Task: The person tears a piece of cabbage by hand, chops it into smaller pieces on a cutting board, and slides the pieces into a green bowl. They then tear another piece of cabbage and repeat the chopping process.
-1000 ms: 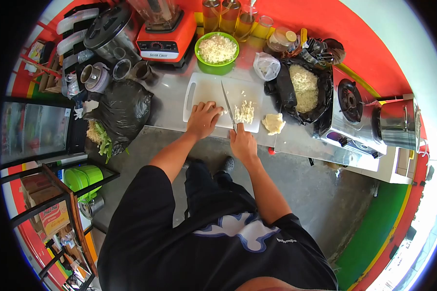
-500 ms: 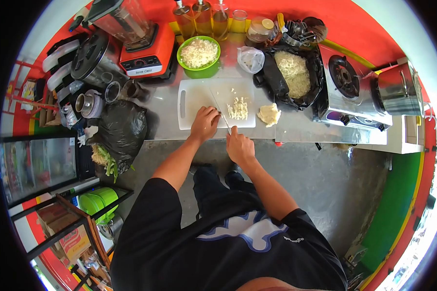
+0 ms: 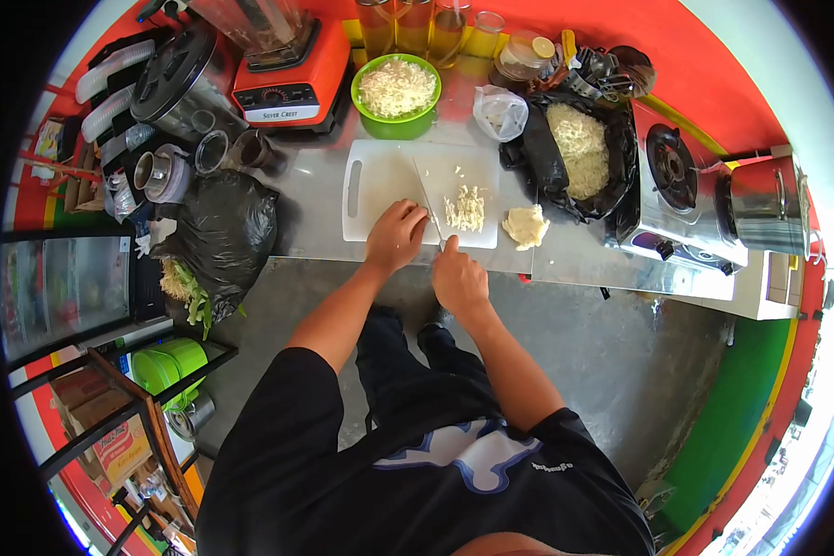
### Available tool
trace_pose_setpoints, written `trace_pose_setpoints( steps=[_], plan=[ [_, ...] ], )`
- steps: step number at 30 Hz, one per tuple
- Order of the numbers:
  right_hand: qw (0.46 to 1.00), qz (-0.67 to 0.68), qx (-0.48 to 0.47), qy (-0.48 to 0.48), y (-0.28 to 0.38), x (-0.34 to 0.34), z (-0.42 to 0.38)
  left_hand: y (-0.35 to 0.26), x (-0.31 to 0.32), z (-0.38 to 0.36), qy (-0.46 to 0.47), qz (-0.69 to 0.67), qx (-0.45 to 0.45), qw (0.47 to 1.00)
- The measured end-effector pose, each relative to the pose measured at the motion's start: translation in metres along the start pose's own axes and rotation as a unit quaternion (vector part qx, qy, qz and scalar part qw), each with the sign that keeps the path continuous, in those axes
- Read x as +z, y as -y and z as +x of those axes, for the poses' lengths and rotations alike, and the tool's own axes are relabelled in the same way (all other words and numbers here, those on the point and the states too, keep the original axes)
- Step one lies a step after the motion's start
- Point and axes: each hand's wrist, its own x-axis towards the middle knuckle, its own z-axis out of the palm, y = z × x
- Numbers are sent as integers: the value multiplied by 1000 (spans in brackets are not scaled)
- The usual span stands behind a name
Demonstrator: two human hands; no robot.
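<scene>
In the head view, my right hand (image 3: 460, 276) grips a kitchen knife (image 3: 427, 195) by its handle at the front edge of the counter. The blade points away from me over a white cutting board (image 3: 369, 171). Beside the blade, on its left, my left hand (image 3: 398, 235) rests on the board with fingers curled together; anything under them is hidden. Chopped pale pieces (image 3: 465, 209) lie to the right of the knife, with a few scattered bits behind them. A pale, uneven chunk (image 3: 525, 227) sits on the counter just right of the board.
Behind the board stands a green bowl (image 3: 394, 126) heaped with pale shreds. More shreds (image 3: 576, 153) fill a black bag at right, next to a gas stove (image 3: 672, 176) with a pot (image 3: 771, 204). A red blender (image 3: 287, 79) and a black plastic bag (image 3: 222, 232) are at left.
The view has tilted slightly, shifting the counter items in the frame. Both hands stay near the knife and board, with little visible change in their grip.
</scene>
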Motion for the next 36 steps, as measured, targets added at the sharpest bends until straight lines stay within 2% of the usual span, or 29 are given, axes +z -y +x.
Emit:
trace_pose_setpoints(
  steps=[4,7,12,22,25,30,36],
  plan=[
    [998,49,23,44,3,-3,-7,3,1,-3,9,9,10,1000],
    [997,48,42,35,4,8,-3,3,0,-1,12,-3,9,1000],
    [999,27,20,20,5,5,14,0,-3,-3,4,2,19,1000],
    [997,62,42,28,11,11,19,-1,-2,-4,2,2,16,1000],
    [998,60,20,-10,8,9,24,-1,2,-4,-3,9,18,1000],
    [995,63,51,49,13,8,10,-1,0,-4,1,1,-5,1000],
    [998,62,21,16,11,15,30,-1,0,-3,11,16,13,1000]
  ],
)
